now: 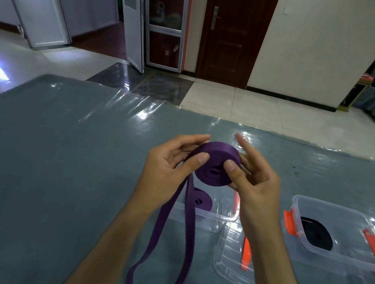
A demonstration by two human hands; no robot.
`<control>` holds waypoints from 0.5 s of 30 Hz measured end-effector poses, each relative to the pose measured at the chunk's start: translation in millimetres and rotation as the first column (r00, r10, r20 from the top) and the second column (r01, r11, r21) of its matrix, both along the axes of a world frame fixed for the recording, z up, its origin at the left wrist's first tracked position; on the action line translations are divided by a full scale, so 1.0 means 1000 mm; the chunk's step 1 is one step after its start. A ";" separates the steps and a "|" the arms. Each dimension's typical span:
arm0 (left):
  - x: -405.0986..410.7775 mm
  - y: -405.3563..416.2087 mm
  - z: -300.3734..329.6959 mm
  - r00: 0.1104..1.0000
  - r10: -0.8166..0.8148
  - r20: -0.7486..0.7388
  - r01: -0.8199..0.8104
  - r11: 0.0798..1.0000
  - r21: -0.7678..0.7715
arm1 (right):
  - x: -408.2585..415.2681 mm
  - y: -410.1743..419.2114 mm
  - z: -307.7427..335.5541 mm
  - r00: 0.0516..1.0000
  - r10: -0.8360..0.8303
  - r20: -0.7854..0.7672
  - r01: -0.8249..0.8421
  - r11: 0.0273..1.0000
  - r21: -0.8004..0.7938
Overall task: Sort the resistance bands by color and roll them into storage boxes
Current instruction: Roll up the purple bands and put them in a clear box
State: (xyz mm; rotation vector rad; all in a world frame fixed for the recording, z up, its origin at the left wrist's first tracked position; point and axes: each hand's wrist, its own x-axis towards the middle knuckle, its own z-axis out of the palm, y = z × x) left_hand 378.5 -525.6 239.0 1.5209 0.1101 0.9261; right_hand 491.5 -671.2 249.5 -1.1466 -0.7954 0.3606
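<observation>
Purple band point(215, 165), half coiled, pinched above table point(53, 156) between left hand point(167, 165) and right hand point(252, 186), thumbs pressing coil face. Loose tail point(162, 250) hanging toward body. Finished purple roll point(201, 200) already in near box point(226, 215); black roll point(318, 233) in right box point(337, 253). Risk: slackened thumbs, springy coil unwinding; snagged tail dragging roll askew.

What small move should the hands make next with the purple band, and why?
Probably keep winding: turn the purple roll between the left hand and right hand to take up the loose tail, which hangs in a long loop. Only then would it fit beside the finished purple roll in the clear box.
</observation>
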 end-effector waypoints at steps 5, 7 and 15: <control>0.000 0.004 0.004 0.999 -0.023 -0.025 0.025 0.998 0.049 | 0.000 0.002 0.005 0.997 -0.007 -0.073 0.004 0.999 -0.038; 0.002 0.003 0.006 1.000 -0.007 -0.010 0.007 0.999 0.042 | -0.001 0.004 0.010 0.998 -0.063 -0.029 0.063 0.998 -0.009; 0.009 0.012 0.018 0.998 0.007 0.070 -0.010 0.999 0.038 | 0.005 0.008 0.018 0.996 -0.058 0.071 0.056 0.998 0.029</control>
